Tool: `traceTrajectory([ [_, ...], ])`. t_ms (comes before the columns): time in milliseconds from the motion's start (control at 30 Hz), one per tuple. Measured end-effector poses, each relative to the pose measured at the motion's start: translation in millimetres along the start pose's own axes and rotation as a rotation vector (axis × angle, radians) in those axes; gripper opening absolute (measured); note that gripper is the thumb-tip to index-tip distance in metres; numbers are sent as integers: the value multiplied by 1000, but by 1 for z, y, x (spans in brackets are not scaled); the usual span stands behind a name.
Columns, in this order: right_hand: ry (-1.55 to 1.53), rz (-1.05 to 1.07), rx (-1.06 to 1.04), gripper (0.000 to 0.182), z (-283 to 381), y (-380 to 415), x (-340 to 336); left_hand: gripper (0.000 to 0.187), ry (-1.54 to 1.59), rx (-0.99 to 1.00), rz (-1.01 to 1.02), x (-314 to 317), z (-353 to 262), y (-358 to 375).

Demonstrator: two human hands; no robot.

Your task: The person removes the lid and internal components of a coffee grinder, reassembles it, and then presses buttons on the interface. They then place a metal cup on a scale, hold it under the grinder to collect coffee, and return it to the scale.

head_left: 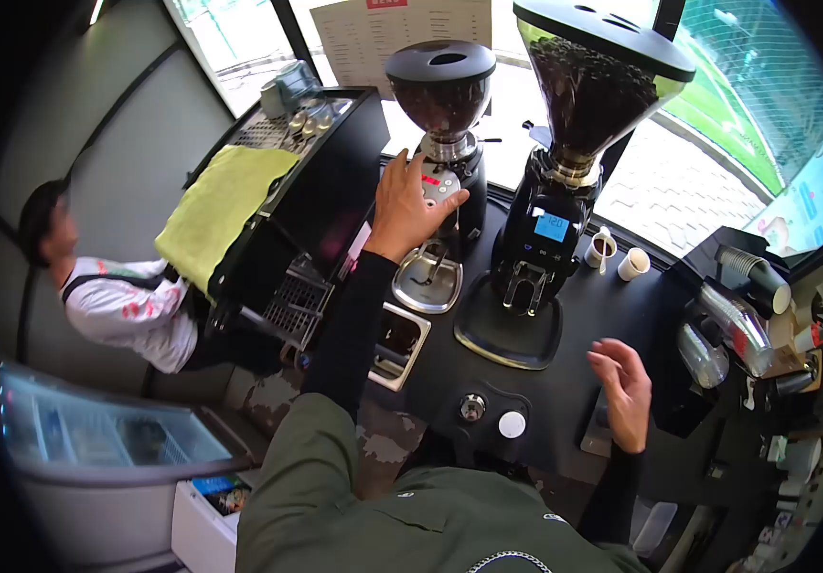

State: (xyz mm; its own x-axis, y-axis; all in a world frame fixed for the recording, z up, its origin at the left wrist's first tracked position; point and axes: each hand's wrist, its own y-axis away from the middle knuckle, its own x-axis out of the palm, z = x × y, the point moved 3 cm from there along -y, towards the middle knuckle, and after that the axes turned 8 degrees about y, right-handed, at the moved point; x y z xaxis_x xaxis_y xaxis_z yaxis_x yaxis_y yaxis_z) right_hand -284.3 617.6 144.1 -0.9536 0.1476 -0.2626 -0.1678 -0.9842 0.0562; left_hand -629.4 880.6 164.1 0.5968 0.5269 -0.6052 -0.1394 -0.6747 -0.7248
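My left hand (406,212) reaches forward to the smaller coffee grinder (469,181), its fingers stretched and thumb apart, overlapping the control panel (442,181) with red digits. Beans fill part of that grinder's hopper (438,103). A metal tray (427,280) lies below its spout. Over the counter on the right, my right hand (625,396) hovers with loosely bent fingers and nothing in it. Between the hands stands a larger black grinder (550,196) with a lit blue display and a hopper (588,91) of dark beans.
An espresso machine (325,162) with a yellow-green cloth (225,205) stands left, beside a person (129,306). Two paper cups (634,265) sit near the window. Stacked plastic cups (736,329) lie right. A tamper (471,408) and white round piece (512,424) rest on the front edge.
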Motion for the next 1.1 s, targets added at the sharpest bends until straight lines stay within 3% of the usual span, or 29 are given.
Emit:
traceTrajectory([
  [33, -92, 74, -26, 33, 10, -11, 22, 79, 31, 4, -1, -1, 1, -7],
  [100, -244, 158, -84, 32, 37, -41, 73, 85, 262, -221, 314, -5, 3, -18],
  [167, -360, 194, -133, 35, 45, -81, 121, 90, 182, -155, 278, 2, 11, -11],
  [333, -524, 10, -135, 43, 52, -191, 196, 87, 84, -51, 230, 2, 11, -7],
  [400, -525, -72, -92, 55, 56, -228, 208, 89, 123, -76, 218, 3, 12, -5],
  [533, -543, -213, -5, 57, 54, -287, 235, 95, 74, -97, 241, 9, 13, -1],
  [600, -518, -410, -38, 54, 47, -314, 244, 95, 49, -74, 235, 11, 13, -1],
  [733, -734, -361, 32, 57, 52, -345, 247, 95, 66, -59, 254, 9, 13, -3],
  [967, -594, -312, 64, 60, 67, -354, 247, 94, 90, -85, 265, 11, 14, -4],
  [1100, -609, -283, -113, 51, 18, -392, 247, 92, 89, -49, 272, 12, 16, -3],
])
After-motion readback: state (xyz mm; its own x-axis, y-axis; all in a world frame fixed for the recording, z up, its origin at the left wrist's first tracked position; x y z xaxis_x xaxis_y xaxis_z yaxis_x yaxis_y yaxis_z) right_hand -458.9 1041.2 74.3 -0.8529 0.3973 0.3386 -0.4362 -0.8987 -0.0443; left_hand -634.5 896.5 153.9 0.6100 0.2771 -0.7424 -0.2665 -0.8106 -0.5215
